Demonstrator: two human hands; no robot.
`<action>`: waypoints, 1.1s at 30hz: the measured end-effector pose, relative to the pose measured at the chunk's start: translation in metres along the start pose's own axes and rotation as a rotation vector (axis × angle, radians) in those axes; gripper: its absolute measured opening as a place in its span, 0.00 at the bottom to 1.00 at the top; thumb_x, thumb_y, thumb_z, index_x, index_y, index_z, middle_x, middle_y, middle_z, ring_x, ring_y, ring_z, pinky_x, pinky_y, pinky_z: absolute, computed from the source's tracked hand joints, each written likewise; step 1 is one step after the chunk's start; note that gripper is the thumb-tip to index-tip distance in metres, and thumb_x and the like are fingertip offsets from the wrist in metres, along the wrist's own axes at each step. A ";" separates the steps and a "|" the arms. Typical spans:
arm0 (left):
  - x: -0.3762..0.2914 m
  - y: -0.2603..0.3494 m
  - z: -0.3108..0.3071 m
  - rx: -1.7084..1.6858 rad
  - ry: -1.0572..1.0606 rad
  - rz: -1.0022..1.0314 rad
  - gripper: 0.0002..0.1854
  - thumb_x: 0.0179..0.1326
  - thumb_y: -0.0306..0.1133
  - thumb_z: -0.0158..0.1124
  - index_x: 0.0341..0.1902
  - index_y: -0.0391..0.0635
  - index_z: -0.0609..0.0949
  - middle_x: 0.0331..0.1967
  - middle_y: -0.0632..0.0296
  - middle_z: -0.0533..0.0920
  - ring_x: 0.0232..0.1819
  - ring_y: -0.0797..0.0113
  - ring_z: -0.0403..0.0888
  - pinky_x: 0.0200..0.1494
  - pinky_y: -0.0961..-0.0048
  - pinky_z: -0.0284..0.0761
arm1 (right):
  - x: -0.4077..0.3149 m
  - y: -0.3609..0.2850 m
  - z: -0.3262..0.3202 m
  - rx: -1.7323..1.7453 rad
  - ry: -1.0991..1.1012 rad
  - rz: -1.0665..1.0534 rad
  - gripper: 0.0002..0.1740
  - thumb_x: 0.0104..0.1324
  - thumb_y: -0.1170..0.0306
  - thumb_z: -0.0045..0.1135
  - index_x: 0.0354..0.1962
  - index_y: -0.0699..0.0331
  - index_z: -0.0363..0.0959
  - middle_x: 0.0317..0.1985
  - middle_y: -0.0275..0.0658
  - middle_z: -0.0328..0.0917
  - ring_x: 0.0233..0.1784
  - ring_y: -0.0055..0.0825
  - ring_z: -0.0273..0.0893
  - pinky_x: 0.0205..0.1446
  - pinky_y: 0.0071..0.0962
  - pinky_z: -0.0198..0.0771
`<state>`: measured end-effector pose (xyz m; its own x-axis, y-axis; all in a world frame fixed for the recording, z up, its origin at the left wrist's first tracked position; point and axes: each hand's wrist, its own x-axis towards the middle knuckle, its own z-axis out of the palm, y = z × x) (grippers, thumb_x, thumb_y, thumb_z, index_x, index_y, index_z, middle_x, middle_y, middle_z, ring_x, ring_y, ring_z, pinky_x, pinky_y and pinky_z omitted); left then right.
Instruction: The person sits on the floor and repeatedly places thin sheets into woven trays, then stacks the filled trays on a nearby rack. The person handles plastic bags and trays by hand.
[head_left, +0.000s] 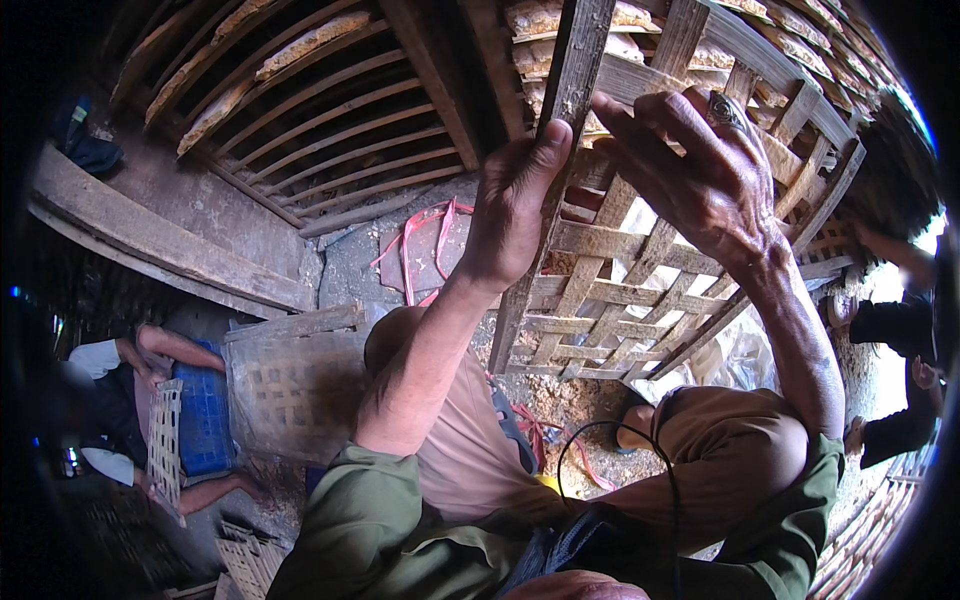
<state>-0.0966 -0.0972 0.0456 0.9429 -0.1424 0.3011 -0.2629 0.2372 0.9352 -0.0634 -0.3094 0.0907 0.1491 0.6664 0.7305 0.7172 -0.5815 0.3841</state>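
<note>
A woven bamboo lattice tray (637, 244) with wooden side rails stands tilted in front of me. My left hand (514, 206) grips its left wooden rail (577, 60), thumb on the near face and fingers hidden behind. Over the lattice's upper part is my right hand (697, 169), a ring on one finger. Its fingers are bent and a fingertip reaches close to the rail; whether they grip anything is hidden. Crumbs cling to the wood and the strips.
Slatted shelves (360, 127) bearing pale slabs (311, 45) rise at upper left. More slabs (705, 56) lie behind the tray. A plastic-covered crate (292, 390) is left of my knee. Another person holds a lattice panel (165, 442) beside a blue crate (202, 420). Red plastic strips (409, 247) litter the floor.
</note>
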 end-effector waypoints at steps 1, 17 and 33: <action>0.000 -0.001 -0.001 0.006 0.012 0.010 0.26 0.84 0.54 0.54 0.54 0.44 0.88 0.42 0.65 0.89 0.44 0.76 0.86 0.47 0.75 0.80 | 0.000 0.000 0.002 0.043 0.000 -0.012 0.28 0.54 0.70 0.80 0.55 0.60 0.87 0.39 0.32 0.78 0.36 0.28 0.80 0.33 0.32 0.75; 0.007 -0.015 -0.007 0.064 -0.018 0.059 0.27 0.85 0.55 0.49 0.56 0.43 0.85 0.47 0.60 0.90 0.43 0.71 0.91 0.44 0.71 0.90 | -0.004 -0.015 0.011 0.203 0.030 0.110 0.21 0.57 0.74 0.79 0.50 0.60 0.87 0.41 0.35 0.83 0.41 0.34 0.82 0.41 0.34 0.76; 0.001 -0.015 0.007 0.005 0.062 0.004 0.26 0.83 0.53 0.56 0.47 0.38 0.85 0.29 0.72 0.79 0.34 0.82 0.74 0.38 0.76 0.72 | -0.006 -0.019 0.012 0.278 0.079 0.179 0.30 0.63 0.70 0.77 0.63 0.56 0.82 0.45 0.39 0.82 0.42 0.34 0.84 0.42 0.36 0.82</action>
<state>-0.0930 -0.1074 0.0329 0.9526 -0.0814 0.2932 -0.2680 0.2326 0.9349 -0.0698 -0.2969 0.0721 0.2437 0.5211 0.8180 0.8444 -0.5289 0.0853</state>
